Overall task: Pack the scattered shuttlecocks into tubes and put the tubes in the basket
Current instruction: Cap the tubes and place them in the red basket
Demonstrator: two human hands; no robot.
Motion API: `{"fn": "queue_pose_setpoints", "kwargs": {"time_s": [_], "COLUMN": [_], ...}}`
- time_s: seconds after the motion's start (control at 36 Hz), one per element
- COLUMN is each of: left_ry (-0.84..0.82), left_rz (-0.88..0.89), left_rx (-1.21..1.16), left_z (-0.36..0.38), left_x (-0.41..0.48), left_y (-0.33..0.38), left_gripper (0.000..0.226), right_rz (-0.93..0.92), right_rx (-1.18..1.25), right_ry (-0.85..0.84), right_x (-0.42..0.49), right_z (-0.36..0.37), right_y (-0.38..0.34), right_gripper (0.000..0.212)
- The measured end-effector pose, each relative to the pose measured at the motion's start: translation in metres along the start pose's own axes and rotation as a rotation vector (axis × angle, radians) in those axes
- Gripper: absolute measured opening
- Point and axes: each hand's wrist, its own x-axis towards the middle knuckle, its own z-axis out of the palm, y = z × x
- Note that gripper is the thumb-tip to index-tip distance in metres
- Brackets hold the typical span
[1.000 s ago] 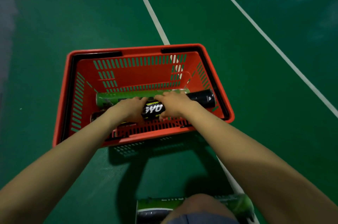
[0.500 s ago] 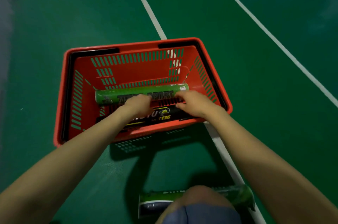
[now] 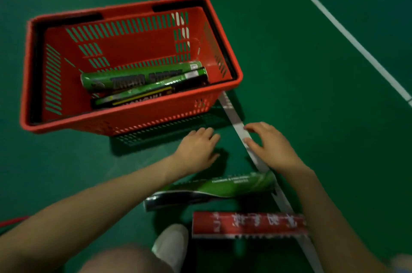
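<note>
Four shuttlecock tubes: two lie in the single red basket [image 3: 138,47], a green tube [image 3: 138,77] and a black tube [image 3: 151,92]; two on the near floor, a green-and-black tube [image 3: 211,190] and a red tube [image 3: 247,224]. Two hands, the left hand [image 3: 198,150] and the right hand [image 3: 269,145]; two white court lines, a left line [image 3: 236,121] and a right line [image 3: 334,25]; one white shoe [image 3: 171,243].

Green court floor [image 3: 312,94] with white lines [image 3: 347,36]; a white shoe [image 3: 171,248] near the bottom edge.

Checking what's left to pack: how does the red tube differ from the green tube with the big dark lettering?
The red tube lies on the floor; the green tube lies inside the basket. The red tube carries pale characters, the green tube dark block lettering. Both lie on their sides.
</note>
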Motion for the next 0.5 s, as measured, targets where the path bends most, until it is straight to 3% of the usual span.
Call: {"fn": "queue_pose_setpoints", "kwargs": {"time_s": [0.06,0.14,0.28,0.33,0.42,0.5], "left_ry": [-0.253,-0.44,-0.719,-0.777,-0.763,-0.727], "left_rz": [-0.097,-0.162,-0.194,-0.131,-0.099,-0.108], "left_rx": [-0.034,-0.085,-0.253,-0.247,-0.303,-0.331], "left_z": [0.028,0.062,0.093,0.099,0.107,0.107], "left_x": [-0.007,-0.016,-0.031,-0.033,-0.035,-0.036], "left_y": [0.004,0.008,0.008,0.014,0.025,0.03], "left_gripper": [0.058,0.075,0.092,0.096,0.083,0.075], "right_rz": [0.119,0.223,0.154,0.107,0.049,-0.042], "right_rx": [-0.077,-0.097,-0.11,-0.119,-0.137,-0.243], "right_ry": [-0.179,-0.356,-0.542,-0.624,-0.681,-0.715], "right_x": [-0.01,-0.025,-0.056,-0.066,-0.078,-0.087], "right_z": [0.021,0.054,0.09,0.096,0.094,0.095], "right_y": [0.022,0.045,0.064,0.066,0.066,0.068], "right_gripper": [0.041,0.039,0.026,0.025,0.027,0.044]}}
